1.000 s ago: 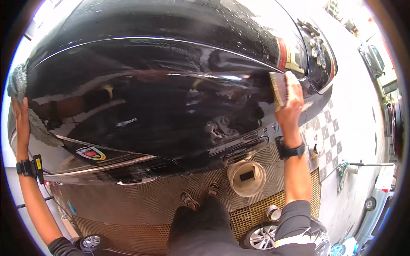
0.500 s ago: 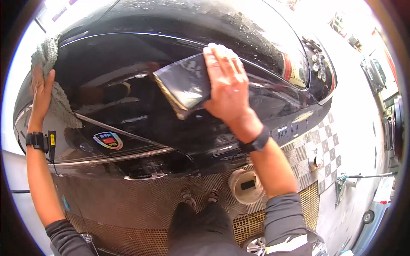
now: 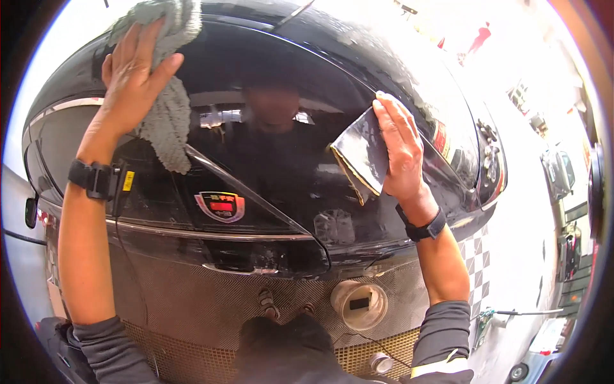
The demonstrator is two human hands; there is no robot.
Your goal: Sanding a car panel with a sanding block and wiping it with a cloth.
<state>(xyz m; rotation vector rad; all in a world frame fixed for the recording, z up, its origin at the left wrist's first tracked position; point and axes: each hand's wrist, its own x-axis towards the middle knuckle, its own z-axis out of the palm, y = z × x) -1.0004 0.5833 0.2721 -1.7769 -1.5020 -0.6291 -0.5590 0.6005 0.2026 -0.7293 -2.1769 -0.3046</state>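
Observation:
The glossy black car body (image 3: 256,166) curves across the view before me. At the left, my left hand (image 3: 134,80) lies spread over a fluffy grey towel (image 3: 167,131) on the car, thumb apart; the towel's end hangs down past the palm. Farther right, my right hand (image 3: 401,144) holds a folded dark cloth (image 3: 363,150) with a shiny face and a yellowish edge. It rests flat against the side panel behind the window, fingers stretched along its right side. The right thumb is hidden.
A shield-shaped sticker (image 3: 220,207) is on the side window, above a door handle (image 3: 240,269). On the floor by my feet stands a pale bucket (image 3: 339,307) with a dark block inside. A round can (image 3: 380,363) sits near the grating (image 3: 352,355). Other vehicles line the right.
My view has shifted left along the car. My right hand has slid the folded cloth rightward over the panel. My left hand stays on the grey towel.

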